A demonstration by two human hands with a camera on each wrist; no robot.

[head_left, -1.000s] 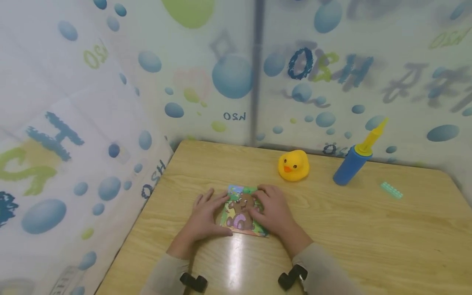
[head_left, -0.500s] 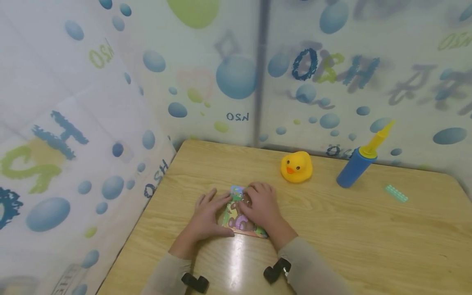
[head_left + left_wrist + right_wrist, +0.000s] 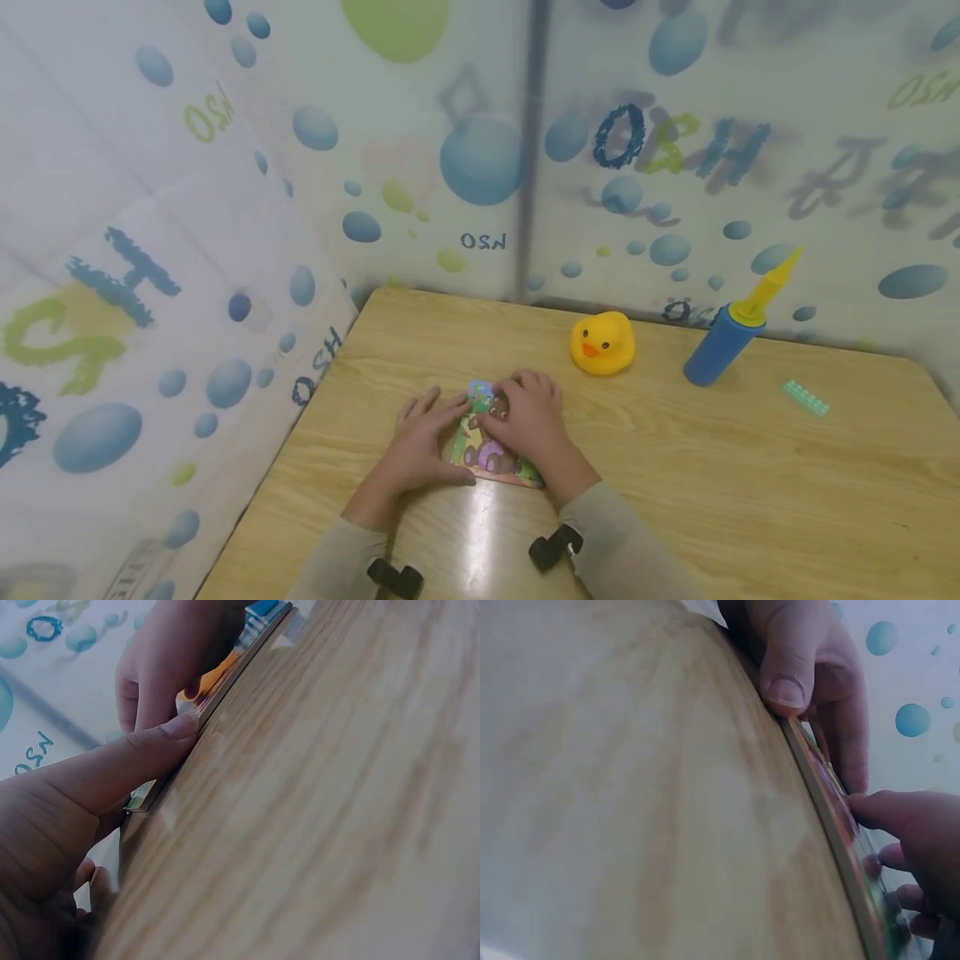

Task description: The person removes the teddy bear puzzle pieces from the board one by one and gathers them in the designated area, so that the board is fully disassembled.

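Observation:
A small, thin picture board (image 3: pixel 491 457) with a brown bear printed on it lies flat on the wooden table in the head view. My left hand (image 3: pixel 418 446) holds it at the left side, with the thumb at the near edge and the index finger at the upper left. My right hand (image 3: pixel 534 421) lies over the upper right part, its thumb and fingertips touching the picture and hiding much of the bear. In the right wrist view, the bent right fingers (image 3: pixel 909 859) rest on the face of the board. The left thumb (image 3: pixel 180 727) presses the edge in the left wrist view.
A yellow rubber duck (image 3: pixel 602 343) sits behind the board to the right. Farther right stands a blue hand pump (image 3: pixel 716 346) with a yellow nozzle. A mint-green studded strip (image 3: pixel 806 398) lies near the right side of the wooden table (image 3: pixel 675 500). Patterned curtains enclose the back and left.
My right hand has moved left from the board's right edge, over the picture, covering more of the bear. My left hand keeps its place. The view has shifted slightly.

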